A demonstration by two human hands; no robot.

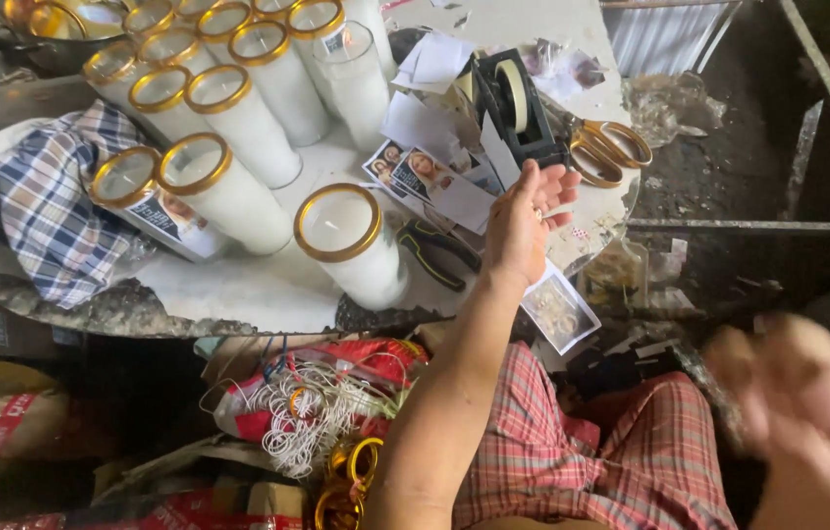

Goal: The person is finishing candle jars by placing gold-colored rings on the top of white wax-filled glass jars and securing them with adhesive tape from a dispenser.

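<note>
My left hand point(525, 224) reaches over the table's edge and lies beside the black tape dispenser point(516, 106). Its thumb touches a white paper slip point(499, 157) and its fingers bend toward the gold-handled scissors point(609, 149). Whether the fingers pinch anything is hidden. My right hand point(812, 422) is a blur at the lower right, off the table, and its grip is unreadable. Just left of the left wrist stands a white glass candle with a gold rim point(348, 240). A photo print point(560, 312) hangs over the table edge below the wrist.
Several more gold-rimmed white candles point(228, 186) crowd the round table point(238, 294), some with picture labels. Also there: a plaid cloth point(52, 211), small photo prints point(415, 172) and black pliers point(431, 250). Below are white string point(302, 412), gold rings point(351, 471) and my plaid-clad lap point(621, 451).
</note>
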